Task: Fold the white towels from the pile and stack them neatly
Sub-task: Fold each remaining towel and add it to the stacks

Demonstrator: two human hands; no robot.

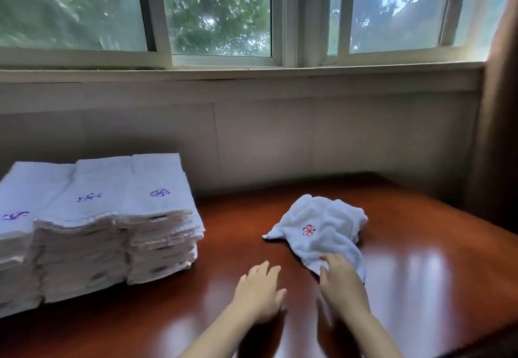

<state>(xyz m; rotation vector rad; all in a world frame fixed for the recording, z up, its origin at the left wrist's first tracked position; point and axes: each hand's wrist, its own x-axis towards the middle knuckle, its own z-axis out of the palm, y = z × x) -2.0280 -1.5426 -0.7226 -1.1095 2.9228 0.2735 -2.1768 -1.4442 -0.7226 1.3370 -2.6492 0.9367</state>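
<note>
The crumpled towel (319, 231) lies bunched on the wooden table (420, 273), well to the right of the folded stacks (106, 225) and apart from them. Its bulk runs from the near right edge away toward the window, with a pointed corner sticking out toward the stacks and a red mark facing up. The right hand (340, 280) is at the towel's near edge, fingers curled and seemingly pinching the cloth there, though blur hides the exact grip. The left hand (259, 290) hovers just beside the towel on the stack side, fingers loosely spread, holding nothing. The loose corner lies forward and right of the left fingertips, so that hand looks best placed to catch it and spread the cloth flat.
</note>
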